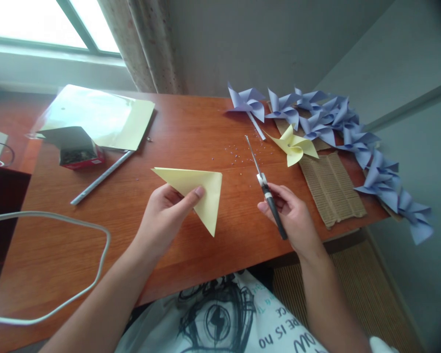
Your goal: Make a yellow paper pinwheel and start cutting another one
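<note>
A yellow sheet of paper (210,198), folded into a triangle, is pinched between the thumb and fingers of my left hand (172,203). It is held above the wooden table, its folded layers slightly apart at the left corner. To the right, my right hand (288,211) is closed around the black handle of scissors (266,189), seen edge-on. Their thin metal blades point away from me and stay apart from the paper. Beyond them lies a yellow paper pinwheel (292,145). Behind it is a purple pinwheel (247,102) with a paper stick.
Several purple pinwheels (318,125) line the table's right end, near corrugated cardboard (332,189). At left are yellow paper sheets (141,122) in a clear sleeve, an open red box (81,159) and a rolled paper stick (103,177). A white cable (106,245) loops across the table (191,132).
</note>
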Motion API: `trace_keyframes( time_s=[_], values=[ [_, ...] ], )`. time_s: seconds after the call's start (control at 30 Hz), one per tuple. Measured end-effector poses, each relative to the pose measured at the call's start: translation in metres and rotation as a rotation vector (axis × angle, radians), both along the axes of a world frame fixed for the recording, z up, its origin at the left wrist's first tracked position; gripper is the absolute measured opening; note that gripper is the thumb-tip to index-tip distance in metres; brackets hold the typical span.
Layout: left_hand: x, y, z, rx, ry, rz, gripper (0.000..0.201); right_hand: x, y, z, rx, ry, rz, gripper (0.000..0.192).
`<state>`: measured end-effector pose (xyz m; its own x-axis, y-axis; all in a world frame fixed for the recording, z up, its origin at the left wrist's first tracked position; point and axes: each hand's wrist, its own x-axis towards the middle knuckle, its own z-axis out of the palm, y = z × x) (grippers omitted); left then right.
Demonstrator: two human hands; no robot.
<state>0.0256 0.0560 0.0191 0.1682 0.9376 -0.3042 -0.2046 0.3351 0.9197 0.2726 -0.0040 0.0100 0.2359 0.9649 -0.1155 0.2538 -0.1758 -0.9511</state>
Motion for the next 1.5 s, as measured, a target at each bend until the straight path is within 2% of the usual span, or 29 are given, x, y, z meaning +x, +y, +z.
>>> trace_keyframes(
  time_s=[0.17, 0.3, 0.5, 0.67, 0.97, 1.13, 1.27, 1.37, 1.5],
  values=[
    [0.001, 0.000, 0.000, -0.016, -0.047, -0.016, 0.019, 0.018, -0.001, -0.004, 0.024, -0.215, 0.037, 0.051],
    [0.001, 0.000, 0.000, -0.010, -0.059, -0.033, 0.019, 0.025, -0.001, -0.012, 0.045, -0.558, -0.043, 0.055],
    [0.001, -0.001, -0.002, -0.005, -0.043, -0.041, 0.019, 0.036, -0.002, -0.021, 0.063, -0.617, -0.039, 0.050],
    [0.001, -0.001, -0.002, -0.009, -0.043, -0.060, 0.021, 0.040, -0.001, -0.019, 0.057, -0.876, -0.138, 0.048],
    [0.001, 0.000, -0.001, -0.015, 0.017, -0.086, 0.037, 0.040, 0.003, -0.023, 0.012, -0.924, -0.122, 0.042],
    [0.002, -0.001, -0.001, -0.020, -0.002, -0.091, 0.033, 0.044, 0.001, -0.014, 0.012, -0.903, -0.081, 0.042],
    [0.003, -0.002, -0.002, -0.010, 0.002, -0.094, 0.031, 0.014, -0.003, 0.002, 0.154, -0.870, -0.104, 0.038],
    [0.005, -0.003, -0.002, 0.004, 0.016, -0.090, 0.032, -0.028, -0.006, 0.012, 0.292, -0.696, 0.068, 0.046],
    [0.009, -0.004, 0.000, 0.020, 0.056, -0.107, 0.033, -0.072, -0.002, 0.015, 0.306, -0.590, 0.255, 0.072]
  ],
)
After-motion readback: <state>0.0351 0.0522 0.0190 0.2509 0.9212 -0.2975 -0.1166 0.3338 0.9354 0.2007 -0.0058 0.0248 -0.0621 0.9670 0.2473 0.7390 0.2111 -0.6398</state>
